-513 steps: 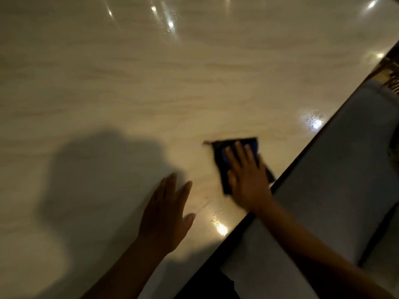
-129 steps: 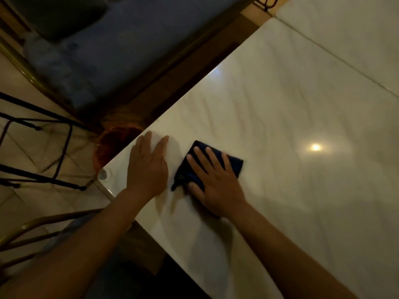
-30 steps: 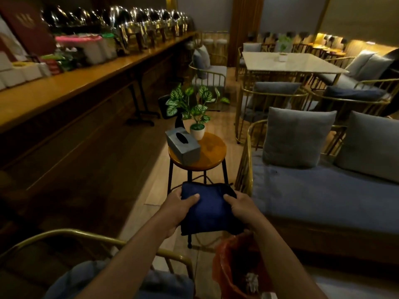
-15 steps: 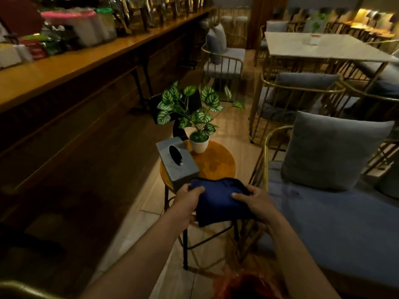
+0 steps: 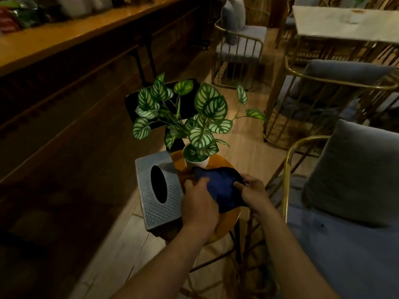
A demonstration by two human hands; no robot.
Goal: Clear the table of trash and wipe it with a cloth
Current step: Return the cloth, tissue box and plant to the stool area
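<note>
A folded dark blue cloth (image 5: 220, 188) is held low over the round orange stool top (image 5: 228, 221). My left hand (image 5: 199, 207) grips its left edge and my right hand (image 5: 251, 192) pinches its right edge. The cloth sits between a grey tissue box (image 5: 158, 190) on the left and the white pot of a green-leaved plant (image 5: 197, 160) just behind it. The marble table I was wiping is out of view.
A long wooden counter (image 5: 64, 33) runs along the left. A gold-framed sofa with grey cushions (image 5: 354, 180) stands to the right. Gold-framed chairs (image 5: 237, 39) and another marble table (image 5: 345, 22) lie farther back.
I have left the marble table and turned toward the stool. Over the last second both hands carried the cloth forward and down, close above the stool top beside the tissue box.
</note>
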